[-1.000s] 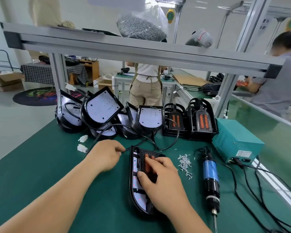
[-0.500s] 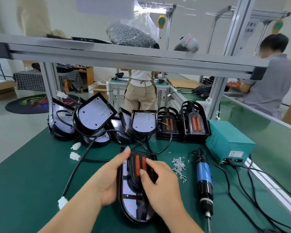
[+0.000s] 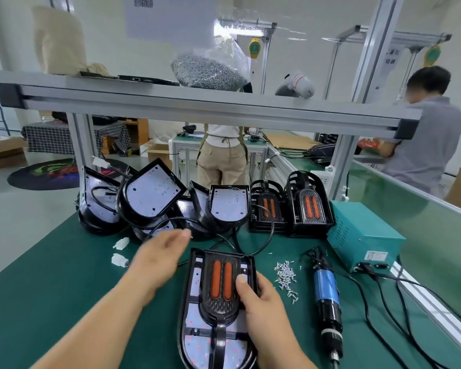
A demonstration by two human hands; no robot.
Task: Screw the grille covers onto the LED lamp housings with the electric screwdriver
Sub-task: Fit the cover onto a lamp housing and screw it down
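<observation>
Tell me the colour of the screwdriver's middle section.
Blue; the electric screwdriver shows best in the head view.

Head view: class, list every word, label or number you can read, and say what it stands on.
Nothing reads with certainty.
White sticker on the teal power box: print too small.
Sign at far right: characters, blurred.
Wall sheet: QR code, no legible words.
Lamp housing in the right hand: no text visible.

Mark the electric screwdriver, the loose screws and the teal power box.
electric screwdriver point(image 3: 326, 286), head view, on the blue section of its body.
loose screws point(image 3: 285, 274), head view, on the middle of the pile on the green mat.
teal power box point(image 3: 367, 233), head view, on its top face.
</observation>
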